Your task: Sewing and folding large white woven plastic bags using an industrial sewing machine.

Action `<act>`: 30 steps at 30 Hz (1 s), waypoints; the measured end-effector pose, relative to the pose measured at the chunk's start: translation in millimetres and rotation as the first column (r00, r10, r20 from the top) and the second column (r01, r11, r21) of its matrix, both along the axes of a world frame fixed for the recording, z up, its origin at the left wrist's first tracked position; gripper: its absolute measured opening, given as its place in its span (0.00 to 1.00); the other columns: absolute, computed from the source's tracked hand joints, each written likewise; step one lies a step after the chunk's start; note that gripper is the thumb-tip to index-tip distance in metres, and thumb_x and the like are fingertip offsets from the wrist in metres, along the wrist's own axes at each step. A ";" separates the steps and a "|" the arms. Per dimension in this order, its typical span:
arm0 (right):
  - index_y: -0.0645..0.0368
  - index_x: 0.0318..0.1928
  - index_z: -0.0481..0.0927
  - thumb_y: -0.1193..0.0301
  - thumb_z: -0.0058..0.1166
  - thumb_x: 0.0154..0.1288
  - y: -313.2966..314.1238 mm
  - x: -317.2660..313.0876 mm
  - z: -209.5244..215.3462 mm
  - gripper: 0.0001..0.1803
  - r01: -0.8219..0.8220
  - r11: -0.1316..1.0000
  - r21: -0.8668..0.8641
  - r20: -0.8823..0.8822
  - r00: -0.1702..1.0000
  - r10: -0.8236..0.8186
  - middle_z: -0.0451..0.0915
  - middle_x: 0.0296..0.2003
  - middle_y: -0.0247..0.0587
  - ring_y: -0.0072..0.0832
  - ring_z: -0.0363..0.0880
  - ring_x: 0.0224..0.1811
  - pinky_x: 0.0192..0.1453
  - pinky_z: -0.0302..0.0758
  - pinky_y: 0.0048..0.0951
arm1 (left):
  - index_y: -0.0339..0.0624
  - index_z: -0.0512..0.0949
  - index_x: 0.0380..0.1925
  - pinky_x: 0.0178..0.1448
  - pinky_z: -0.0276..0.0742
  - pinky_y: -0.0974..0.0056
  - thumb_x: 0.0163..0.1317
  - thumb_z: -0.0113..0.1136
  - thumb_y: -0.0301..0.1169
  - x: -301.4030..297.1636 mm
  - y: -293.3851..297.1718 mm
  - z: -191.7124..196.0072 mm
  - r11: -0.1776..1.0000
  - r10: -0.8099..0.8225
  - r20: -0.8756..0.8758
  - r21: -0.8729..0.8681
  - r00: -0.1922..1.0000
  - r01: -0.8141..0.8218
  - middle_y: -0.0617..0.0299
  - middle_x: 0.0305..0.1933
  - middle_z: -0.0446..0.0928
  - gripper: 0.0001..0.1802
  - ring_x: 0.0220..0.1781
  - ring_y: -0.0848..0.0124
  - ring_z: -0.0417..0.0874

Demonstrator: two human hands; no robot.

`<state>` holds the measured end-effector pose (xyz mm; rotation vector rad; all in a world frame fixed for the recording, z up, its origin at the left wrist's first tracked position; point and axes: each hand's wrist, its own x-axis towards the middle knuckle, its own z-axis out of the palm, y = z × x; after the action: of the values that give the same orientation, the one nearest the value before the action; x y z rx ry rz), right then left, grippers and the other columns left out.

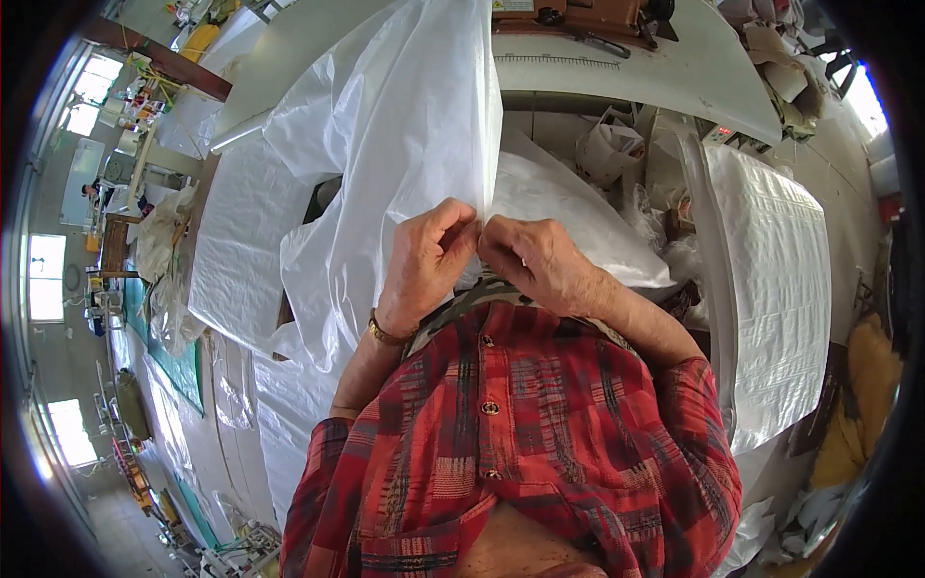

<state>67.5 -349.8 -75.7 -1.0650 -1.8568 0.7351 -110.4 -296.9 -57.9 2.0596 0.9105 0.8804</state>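
Head view: looking down on the work, with the clock centred on the two hands.
White sheet [385, 125]: thin, shiny and creased; it spreads from the hands toward 12 o'clock, with loose folds falling toward 9 and 8, and its right border runs nearly straight up from the fingertips.
Left hand [429, 260]: on the 9 o'clock side of the clock's centre; grip together, thumb and forefinger pinched on the border of the sheet.
Right hand [540, 258]: just beside it, on the 3 o'clock side; grip also together, seemingly clamped on the same border, though the fingers hide the exact spot.
Done, judging by how it lies: the border is gathered up between both hands.
Left, judging the same way: most of the sheet lies loose and unfolded; whether the pinched border is stitched or hemmed cannot be told.
Bench [684, 87]: pale, curving from 12 to 2 o'clock, with a ruler scale [559, 62] along it.
Brown machine [578, 19]: on the bench at 1 o'clock, a small dark tool [603, 44] just beside it.
White container [611, 151]: at 2 o'clock, below the bench edge.
Stacked white sheeting [771, 289]: at 3 o'clock, well apart from the hands.
Flat white sheeting [236, 250]: at 9 o'clock, beyond the loose folds.
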 end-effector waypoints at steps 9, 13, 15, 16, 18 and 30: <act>0.62 0.37 0.70 0.73 0.55 0.60 -12.3 -14.5 -7.6 0.08 -0.100 0.995 0.001 0.115 0.988 0.099 0.77 0.26 0.48 0.48 0.79 0.31 0.34 0.75 0.44 | 0.34 0.75 0.33 0.28 0.64 0.74 0.66 0.57 0.25 -5.3 -2.3 -0.8 0.993 -0.008 0.050 -0.115 0.999 0.014 0.68 0.22 0.70 0.05 0.26 0.84 0.67; 0.61 0.35 0.71 0.74 0.56 0.56 -11.5 -22.3 -7.2 0.08 -0.128 0.980 0.154 0.188 0.977 0.098 0.76 0.26 0.42 0.41 0.79 0.29 0.36 0.75 0.37 | 0.34 0.74 0.31 0.27 0.60 0.74 0.67 0.57 0.28 -8.2 -4.6 4.4 0.982 0.053 0.018 -0.183 0.998 -0.049 0.70 0.21 0.66 0.08 0.25 0.84 0.63; 0.61 0.34 0.72 0.74 0.57 0.55 -9.5 -25.3 -8.4 0.09 -0.143 0.968 0.205 0.203 0.974 0.100 0.75 0.25 0.41 0.40 0.78 0.29 0.37 0.75 0.36 | 0.35 0.73 0.30 0.26 0.57 0.73 0.67 0.58 0.29 -10.8 -3.6 0.6 0.963 0.038 0.129 -0.268 0.991 -0.002 0.72 0.21 0.64 0.09 0.25 0.85 0.60; 0.60 0.36 0.72 0.73 0.58 0.54 -7.0 -25.8 -9.6 0.10 -0.186 0.957 0.224 0.218 0.966 0.137 0.75 0.27 0.40 0.40 0.78 0.30 0.38 0.75 0.37 | 0.35 0.73 0.30 0.26 0.57 0.73 0.67 0.58 0.29 -11.8 -2.9 -0.5 0.962 0.043 0.133 -0.273 0.990 -0.005 0.72 0.21 0.64 0.09 0.25 0.85 0.60; 0.60 0.38 0.73 0.73 0.60 0.53 0.1 -22.1 -10.5 0.12 -0.236 0.943 0.237 0.238 0.955 0.179 0.75 0.28 0.40 0.40 0.78 0.31 0.40 0.75 0.38 | 0.35 0.73 0.28 0.26 0.57 0.74 0.66 0.59 0.29 -15.7 1.4 -3.5 0.970 0.040 0.069 -0.241 0.997 -0.022 0.74 0.21 0.63 0.10 0.25 0.85 0.60; 0.64 0.72 0.46 0.52 0.68 0.50 146.7 -80.1 -121.1 0.58 0.289 0.952 -0.099 -0.082 0.951 -0.297 0.51 0.70 0.59 0.52 0.45 0.74 0.76 0.46 0.45 | 0.32 0.78 0.34 0.29 0.61 0.76 0.63 0.60 0.23 -76.1 41.0 94.0 0.971 0.185 -0.015 0.157 0.983 -0.180 0.73 0.23 0.69 0.04 0.25 0.85 0.63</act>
<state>-12.6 -203.0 -196.8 -1.3037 -1.5523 0.6819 -186.5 -255.9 36.1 2.1504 1.0914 1.0500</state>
